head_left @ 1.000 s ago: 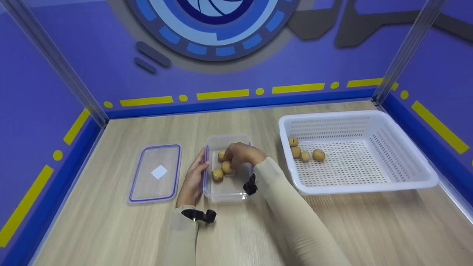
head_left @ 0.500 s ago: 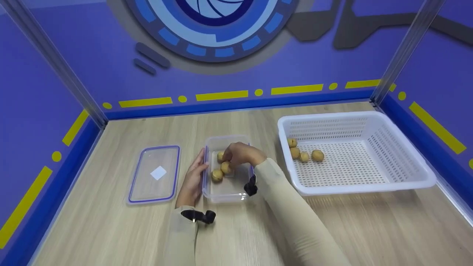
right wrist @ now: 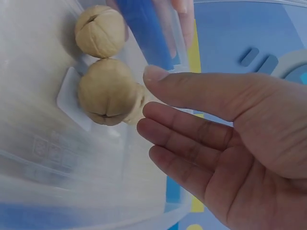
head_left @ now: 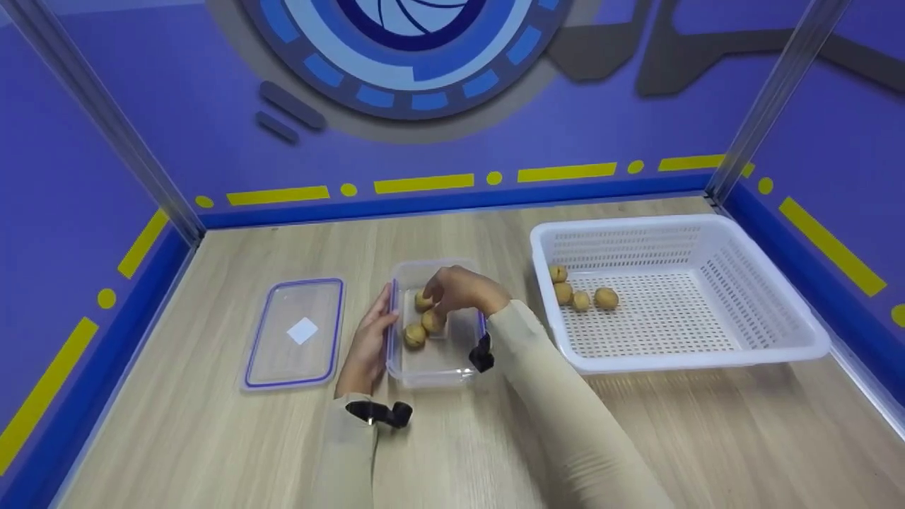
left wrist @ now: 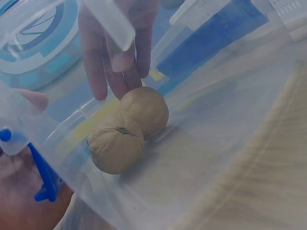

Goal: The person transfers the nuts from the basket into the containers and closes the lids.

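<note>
Three walnuts lie in a clear plastic food container; the front walnut (head_left: 414, 335) and the middle walnut (head_left: 431, 322) sit close together, the back walnut (head_left: 424, 301) partly behind fingers. My left hand (head_left: 365, 346) holds the left wall of the container (head_left: 431, 376), its thumb at the rim. Over the container is my right hand (head_left: 463, 288). In the right wrist view its fingers (right wrist: 187, 139) are loosely extended beside a walnut (right wrist: 106, 91), with nothing between them and the thumb. Seen through the plastic in the left wrist view, two walnuts (left wrist: 117, 148) lie below the right-hand fingers (left wrist: 141, 57).
A clear lid (head_left: 283, 353) with a purple-blue seal and a white square lies on the wooden table (head_left: 438, 452), left of the container. To the right stands a white perforated basket (head_left: 679, 364) with several walnuts (head_left: 606, 298) at its left side. Blue printed panels (head_left: 424, 152) enclose the table.
My right hand has lifted slightly, and its fingers have loosened and spread above the walnuts. The left hand, container and lid have stayed in place.
</note>
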Available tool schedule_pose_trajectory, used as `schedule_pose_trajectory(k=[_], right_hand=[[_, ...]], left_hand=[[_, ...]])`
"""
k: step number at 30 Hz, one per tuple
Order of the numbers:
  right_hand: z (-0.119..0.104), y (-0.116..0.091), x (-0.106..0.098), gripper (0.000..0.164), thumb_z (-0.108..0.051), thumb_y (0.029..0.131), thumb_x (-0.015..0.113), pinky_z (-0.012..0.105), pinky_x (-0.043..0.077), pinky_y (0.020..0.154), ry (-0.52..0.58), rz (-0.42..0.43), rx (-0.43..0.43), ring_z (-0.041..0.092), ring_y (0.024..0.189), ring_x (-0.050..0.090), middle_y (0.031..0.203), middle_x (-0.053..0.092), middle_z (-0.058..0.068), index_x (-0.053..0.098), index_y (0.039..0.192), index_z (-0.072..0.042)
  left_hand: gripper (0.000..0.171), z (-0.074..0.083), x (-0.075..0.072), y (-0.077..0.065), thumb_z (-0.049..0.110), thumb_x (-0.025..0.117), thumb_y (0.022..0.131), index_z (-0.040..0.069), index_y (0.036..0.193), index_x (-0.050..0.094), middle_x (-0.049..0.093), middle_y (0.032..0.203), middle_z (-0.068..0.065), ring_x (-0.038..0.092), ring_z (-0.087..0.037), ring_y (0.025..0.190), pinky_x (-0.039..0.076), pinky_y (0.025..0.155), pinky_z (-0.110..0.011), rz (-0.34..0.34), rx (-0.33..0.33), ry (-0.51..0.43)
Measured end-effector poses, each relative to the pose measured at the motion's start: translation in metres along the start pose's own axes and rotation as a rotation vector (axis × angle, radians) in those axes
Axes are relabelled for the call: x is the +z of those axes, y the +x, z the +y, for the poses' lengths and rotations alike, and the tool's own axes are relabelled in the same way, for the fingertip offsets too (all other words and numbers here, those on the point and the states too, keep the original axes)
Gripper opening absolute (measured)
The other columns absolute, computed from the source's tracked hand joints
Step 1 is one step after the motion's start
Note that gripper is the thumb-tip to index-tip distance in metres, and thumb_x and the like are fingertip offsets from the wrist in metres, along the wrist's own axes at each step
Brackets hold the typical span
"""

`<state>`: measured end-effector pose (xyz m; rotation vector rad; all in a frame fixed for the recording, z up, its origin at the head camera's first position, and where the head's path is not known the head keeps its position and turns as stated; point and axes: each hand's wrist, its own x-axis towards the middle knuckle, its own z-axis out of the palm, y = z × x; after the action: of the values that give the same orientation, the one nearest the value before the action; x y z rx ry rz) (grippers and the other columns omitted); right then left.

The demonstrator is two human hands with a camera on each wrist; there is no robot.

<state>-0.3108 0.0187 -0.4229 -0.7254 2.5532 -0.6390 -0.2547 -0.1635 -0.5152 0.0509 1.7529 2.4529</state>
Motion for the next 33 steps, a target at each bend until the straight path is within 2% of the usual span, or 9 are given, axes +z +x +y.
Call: schedule_pose_trajectory(k=[7,19,25,33], right_hand=[[-0.003,-0.004,-0.009,0.043,-0.007,0.078,0.075,0.038,0.056,0.090,-0.007,0.010,0.014,0.026,0.101,0.066,0.114,0.070,0.014,0.067,0.119,-0.002],[-0.002,-0.015,-0.023,0.041,-0.009,0.079,0.075,0.035,0.056,0.087,-0.032,0.044,-0.043,0.026,0.100,0.067,0.110,0.071,0.015,0.067,0.118,-0.001],[0.001,-0.021,-0.031,0.040,-0.011,0.079,0.075,0.036,0.056,0.088,-0.025,0.073,-0.034,0.025,0.100,0.067,0.109,0.071,0.013,0.068,0.117,-0.004],[0.007,-0.029,-0.041,0.039,-0.010,0.080,0.075,0.037,0.056,0.088,-0.009,0.084,-0.077,0.028,0.100,0.067,0.109,0.071,0.018,0.068,0.117,-0.001]], left_hand=[[0.063,-0.001,-0.002,0.000,0.001,0.037,0.096,0.006,0.154,0.013,0.002,0.163,-0.009,-0.006,-0.024,0.150,-0.006,0.123,-0.038,-0.010,0.007,0.020],[0.062,0.000,0.000,-0.001,0.001,0.037,0.096,0.006,0.154,0.013,0.002,0.163,-0.008,-0.006,-0.023,0.150,-0.005,0.123,-0.037,-0.001,0.000,0.016],[0.063,0.001,0.000,-0.001,0.002,0.038,0.096,0.007,0.154,0.014,0.002,0.163,-0.008,-0.005,-0.023,0.150,-0.005,0.123,-0.036,-0.002,-0.001,0.022],[0.063,-0.002,-0.001,-0.001,0.001,0.038,0.096,0.007,0.154,0.013,0.002,0.163,-0.009,-0.005,-0.024,0.150,-0.005,0.123,-0.038,-0.004,0.008,0.035]])
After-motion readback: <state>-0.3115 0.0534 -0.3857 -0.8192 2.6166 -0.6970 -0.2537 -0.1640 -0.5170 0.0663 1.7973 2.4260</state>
